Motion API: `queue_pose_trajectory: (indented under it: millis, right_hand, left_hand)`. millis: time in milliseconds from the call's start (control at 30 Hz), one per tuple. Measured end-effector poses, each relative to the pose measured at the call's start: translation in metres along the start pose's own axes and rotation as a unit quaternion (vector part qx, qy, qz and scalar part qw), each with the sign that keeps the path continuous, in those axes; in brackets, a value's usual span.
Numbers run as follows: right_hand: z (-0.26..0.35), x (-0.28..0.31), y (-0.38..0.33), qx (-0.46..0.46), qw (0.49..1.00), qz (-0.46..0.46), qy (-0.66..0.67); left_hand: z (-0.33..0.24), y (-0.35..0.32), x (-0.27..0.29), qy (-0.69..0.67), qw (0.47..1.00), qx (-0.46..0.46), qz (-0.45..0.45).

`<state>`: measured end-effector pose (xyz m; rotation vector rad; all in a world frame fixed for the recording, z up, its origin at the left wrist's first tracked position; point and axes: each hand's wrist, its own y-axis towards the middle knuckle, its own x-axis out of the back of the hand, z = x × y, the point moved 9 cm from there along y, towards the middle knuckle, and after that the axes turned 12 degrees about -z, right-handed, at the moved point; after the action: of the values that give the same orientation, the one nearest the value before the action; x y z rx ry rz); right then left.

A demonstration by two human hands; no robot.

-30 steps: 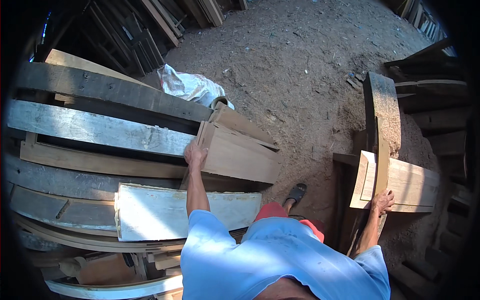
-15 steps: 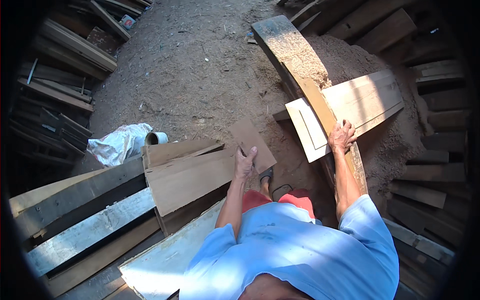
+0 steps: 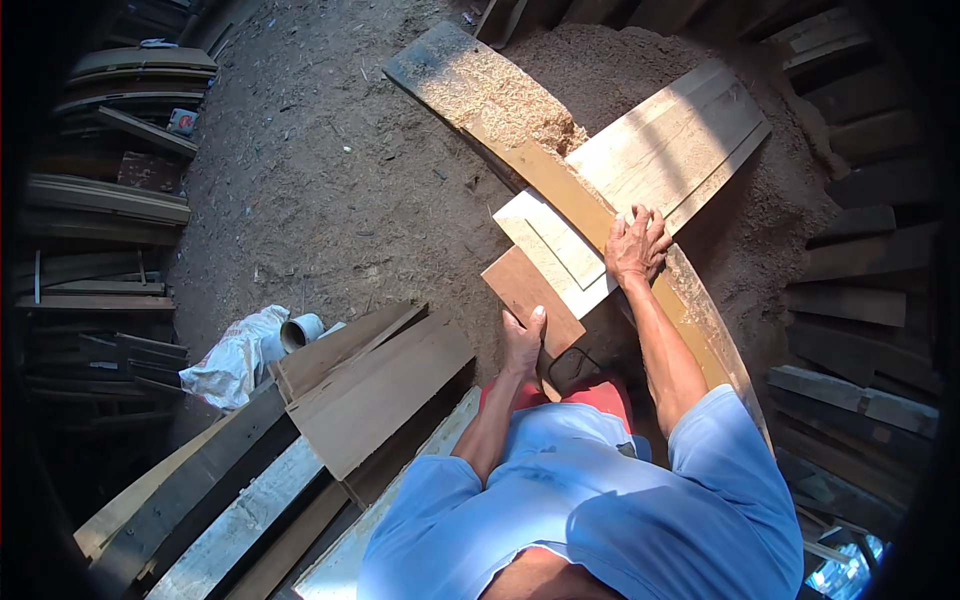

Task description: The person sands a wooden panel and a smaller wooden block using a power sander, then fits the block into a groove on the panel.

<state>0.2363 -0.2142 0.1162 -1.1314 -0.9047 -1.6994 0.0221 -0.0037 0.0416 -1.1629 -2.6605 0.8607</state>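
My left hand [image 3: 523, 340] grips the near end of a small reddish-brown board [image 3: 530, 295], lifting it in front of me. My right hand [image 3: 637, 245] presses flat on a long curved plank [image 3: 560, 185] where it crosses a pale wide board [image 3: 660, 170]. Sawdust [image 3: 510, 105] covers the far end of the curved plank. My blue sleeves fill the lower middle of the view.
A stack of brown and grey boards [image 3: 370, 380] lies at lower left beside a white sack [image 3: 235, 355] and a short pipe [image 3: 300, 330]. Sawdust heaps [image 3: 780, 210] spread at right. Timber stacks line the left edge [image 3: 110, 200] and the right edge [image 3: 860, 300]. Dirt floor [image 3: 320, 190] lies ahead.
My view turned right, from the board stack toward the crossed planks. My left hand left the stack and now holds the small brown board. My right hand stays on the curved plank.
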Motion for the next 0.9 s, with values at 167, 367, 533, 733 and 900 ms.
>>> queue_pose_trajectory:
  millis: [167,367,533,733,900]
  right_hand:
    - [0.002,0.001,0.003,0.021,1.000,-0.014,-0.007]
    - [0.000,-0.004,0.001,0.023,0.999,-0.019,-0.014]
    - [0.000,-0.005,0.003,0.011,1.000,0.003,-0.002]
    - [0.004,0.000,0.001,0.024,1.000,-0.009,-0.004]
    - [0.002,-0.001,0.004,0.014,1.000,0.002,-0.014]
  left_hand:
    - [0.008,0.010,-0.002,-0.044,0.999,-0.023,0.002]
    - [-0.029,0.028,-0.019,-0.068,0.998,-0.011,0.015]
    - [-0.045,0.067,-0.014,-0.073,0.994,-0.067,-0.038]
    - [-0.101,0.161,-0.001,-0.099,0.991,-0.075,-0.049]
    - [-0.100,0.148,-0.015,-0.113,0.991,-0.063,-0.031]
